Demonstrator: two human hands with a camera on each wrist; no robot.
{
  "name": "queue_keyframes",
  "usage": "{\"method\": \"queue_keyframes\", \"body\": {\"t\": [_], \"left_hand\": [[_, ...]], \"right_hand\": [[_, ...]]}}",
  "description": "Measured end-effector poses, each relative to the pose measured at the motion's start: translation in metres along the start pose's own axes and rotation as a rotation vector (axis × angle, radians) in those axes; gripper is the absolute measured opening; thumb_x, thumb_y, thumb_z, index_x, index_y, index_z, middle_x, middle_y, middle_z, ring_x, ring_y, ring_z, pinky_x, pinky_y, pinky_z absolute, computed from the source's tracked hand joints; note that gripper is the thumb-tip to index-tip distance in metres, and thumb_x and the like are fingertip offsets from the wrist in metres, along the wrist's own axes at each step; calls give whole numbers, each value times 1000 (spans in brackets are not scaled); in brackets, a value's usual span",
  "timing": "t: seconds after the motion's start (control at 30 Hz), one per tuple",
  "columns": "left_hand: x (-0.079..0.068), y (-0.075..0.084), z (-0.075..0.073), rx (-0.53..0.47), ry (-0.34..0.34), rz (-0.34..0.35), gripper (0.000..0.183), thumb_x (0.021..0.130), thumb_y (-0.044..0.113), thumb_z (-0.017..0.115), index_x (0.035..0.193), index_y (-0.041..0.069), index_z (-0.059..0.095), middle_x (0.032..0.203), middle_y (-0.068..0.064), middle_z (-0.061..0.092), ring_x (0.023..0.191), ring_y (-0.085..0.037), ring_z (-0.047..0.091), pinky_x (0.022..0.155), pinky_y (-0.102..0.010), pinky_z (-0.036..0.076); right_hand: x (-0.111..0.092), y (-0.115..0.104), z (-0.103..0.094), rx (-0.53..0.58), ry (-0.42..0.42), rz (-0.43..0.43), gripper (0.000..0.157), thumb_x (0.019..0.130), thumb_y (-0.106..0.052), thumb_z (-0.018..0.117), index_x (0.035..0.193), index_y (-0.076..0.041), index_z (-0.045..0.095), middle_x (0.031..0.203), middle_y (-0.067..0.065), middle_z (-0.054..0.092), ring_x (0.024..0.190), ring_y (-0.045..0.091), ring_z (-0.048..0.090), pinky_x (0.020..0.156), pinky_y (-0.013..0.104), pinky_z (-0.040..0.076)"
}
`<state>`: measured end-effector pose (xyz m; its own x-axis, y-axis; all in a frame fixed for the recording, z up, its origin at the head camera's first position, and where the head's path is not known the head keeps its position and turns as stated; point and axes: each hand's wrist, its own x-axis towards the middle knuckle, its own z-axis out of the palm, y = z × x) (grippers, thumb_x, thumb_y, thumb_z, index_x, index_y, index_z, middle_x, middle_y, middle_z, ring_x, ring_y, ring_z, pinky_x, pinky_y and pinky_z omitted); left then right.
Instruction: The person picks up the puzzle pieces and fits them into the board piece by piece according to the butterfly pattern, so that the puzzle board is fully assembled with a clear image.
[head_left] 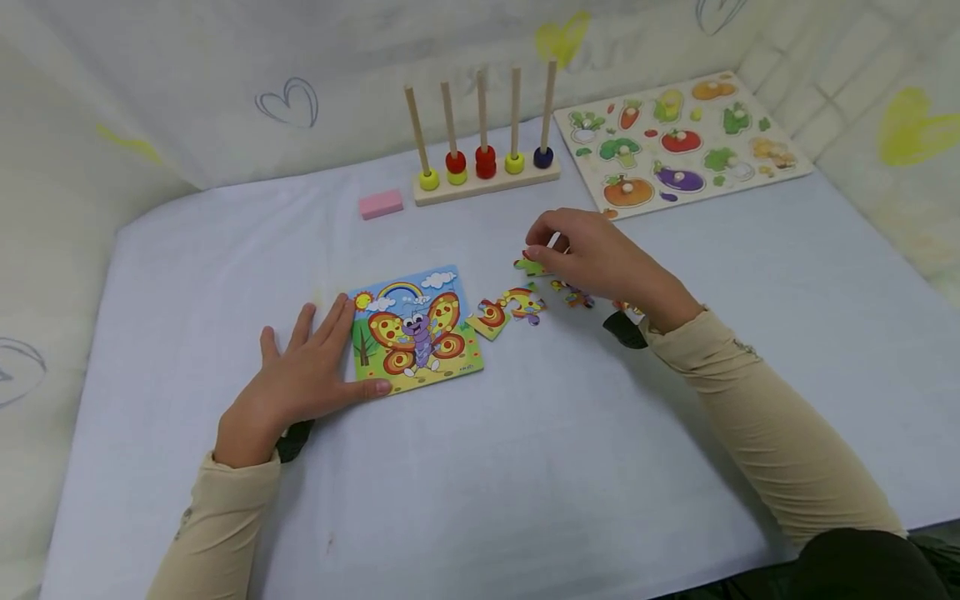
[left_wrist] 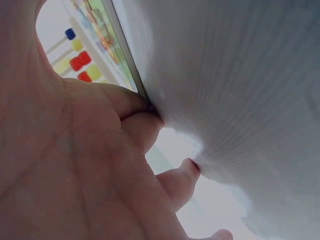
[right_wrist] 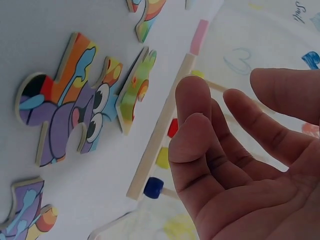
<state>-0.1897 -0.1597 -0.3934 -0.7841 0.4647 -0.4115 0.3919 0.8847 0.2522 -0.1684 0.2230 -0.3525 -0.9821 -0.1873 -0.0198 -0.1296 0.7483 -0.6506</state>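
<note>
Beige-sleeved left hand [head_left: 300, 379] spread against square butterfly-print board [head_left: 418, 332], right hand [head_left: 600, 254] unclenched, empty, over multicoloured jigsaw pieces [right_wrist: 56, 117], white cloth [head_left: 487, 475] beneath, heart-doodled white drape [head_left: 360, 92] beyond.

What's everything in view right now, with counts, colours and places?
Butterfly board: one, multicoloured, centre-left
Loose pieces: at least five, multicoloured, right of butterfly board
Peg stand: one, pale wood, far side
Pegs: five, pale wood, upright on stand
Beads: several, red, yellow, dark blue, on pegs
Block: one, pink, left of stand
Vegetable board: one, cream with coloured vegetables, far right
Cloth: one, white, under everything
Sleeves: two, beige, on forearms
Wristbands: two, black, at wrists
Left hand: one, bare, resting on butterfly board's left side
Right hand: one, bare, above loose pieces
</note>
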Motion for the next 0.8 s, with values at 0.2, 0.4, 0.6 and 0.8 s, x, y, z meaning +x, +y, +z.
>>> {"method": "queue_keyframes", "body": {"t": [0.2,0.4,0.6,0.8], "left_hand": [[0,1,0,-6,1,1,132,86,77,73,173,9,1,180,-12,-2,159,-53,-8,111,-85,-12],[0,1,-2,1,-12,-2,133,85,79,72,172,8,0,180,-12,-5,159,-53,-9,110,-84,-13],[0,1,-3,4,-8,2,131,87,76,73,172,8,0,180,-11,-3,160,-52,-9,111,-84,-13],[0,0,-2,-4,-8,3,131,87,75,73,172,8,0,180,-12,-2,160,-52,-9,111,-84,-13]], "right_hand": [[-5,8,-5,-36,0,-3,17,107,-15,66,117,-2,72,113,11,73,101,29,67,85,46,55],[-12,18,-7,-54,10,-15,15,105,-12,68,113,-1,73,105,10,73,97,26,65,80,43,51],[-19,24,-6,-78,6,27,16,102,-13,73,113,-1,72,101,10,71,93,26,62,77,41,50],[-24,28,-10,-96,-6,8,15,100,-9,75,112,-1,73,100,9,70,96,25,62,85,44,51]]}}
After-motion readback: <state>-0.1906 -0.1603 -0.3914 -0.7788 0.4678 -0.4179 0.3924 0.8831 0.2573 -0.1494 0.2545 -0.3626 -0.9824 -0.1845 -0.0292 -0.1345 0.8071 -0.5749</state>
